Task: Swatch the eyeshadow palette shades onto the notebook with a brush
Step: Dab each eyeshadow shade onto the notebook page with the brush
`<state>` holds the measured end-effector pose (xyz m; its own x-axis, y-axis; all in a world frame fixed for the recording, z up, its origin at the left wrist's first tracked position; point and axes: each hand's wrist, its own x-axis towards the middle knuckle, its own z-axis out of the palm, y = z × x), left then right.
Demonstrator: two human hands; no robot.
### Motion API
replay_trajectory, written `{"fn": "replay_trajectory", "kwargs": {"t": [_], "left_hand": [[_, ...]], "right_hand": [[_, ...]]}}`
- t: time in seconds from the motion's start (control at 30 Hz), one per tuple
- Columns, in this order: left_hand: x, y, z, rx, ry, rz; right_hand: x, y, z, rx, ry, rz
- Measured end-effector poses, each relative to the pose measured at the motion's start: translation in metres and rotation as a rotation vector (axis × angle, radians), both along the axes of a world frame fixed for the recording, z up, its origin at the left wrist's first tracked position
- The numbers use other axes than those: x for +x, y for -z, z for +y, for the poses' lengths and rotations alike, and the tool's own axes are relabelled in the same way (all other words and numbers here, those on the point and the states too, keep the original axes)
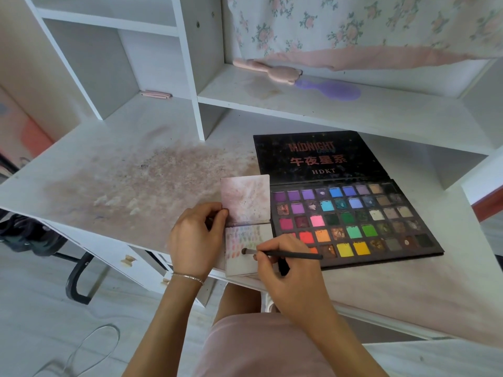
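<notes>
Mid-swatch: right hand (283, 270) pinched the brush (283, 253), tip on the notebook (246, 202) page w/ rows of swatches, at desk (114, 164) edge. Left hand (197, 238) pinched the notebook's left edge. Palette (353, 221) lay open just beside, right. Next probably needs reloading brush w/ fresh shade.

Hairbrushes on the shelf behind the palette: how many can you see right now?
2. A pink hairbrush lies at the back of the shelf, and a purple hairbrush lies just right of it, their ends meeting. The hanging floral cloth may hide more.
</notes>
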<state>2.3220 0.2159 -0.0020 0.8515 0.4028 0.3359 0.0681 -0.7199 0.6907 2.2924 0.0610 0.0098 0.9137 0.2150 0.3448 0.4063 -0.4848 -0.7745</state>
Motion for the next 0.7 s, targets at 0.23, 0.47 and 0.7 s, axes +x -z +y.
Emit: {"fn": "replay_trajectory", "kwargs": {"t": [0.23, 0.47, 0.7], "left_hand": [[0.0, 0.0009, 0.0005, 0.004, -0.003, 0.004], [0.0003, 0.0009, 0.0006, 0.007, -0.004, 0.023], [0.0006, 0.0008, 0.0001, 0.006, -0.006, 0.03]], "right_hand": [[0.0007, -0.0001, 0.0012, -0.043, 0.011, -0.02], [-0.0001, 0.0001, 0.0003, -0.058, 0.0, -0.015], [0.0009, -0.0002, 0.0013, -0.06, 0.022, 0.001]]}}
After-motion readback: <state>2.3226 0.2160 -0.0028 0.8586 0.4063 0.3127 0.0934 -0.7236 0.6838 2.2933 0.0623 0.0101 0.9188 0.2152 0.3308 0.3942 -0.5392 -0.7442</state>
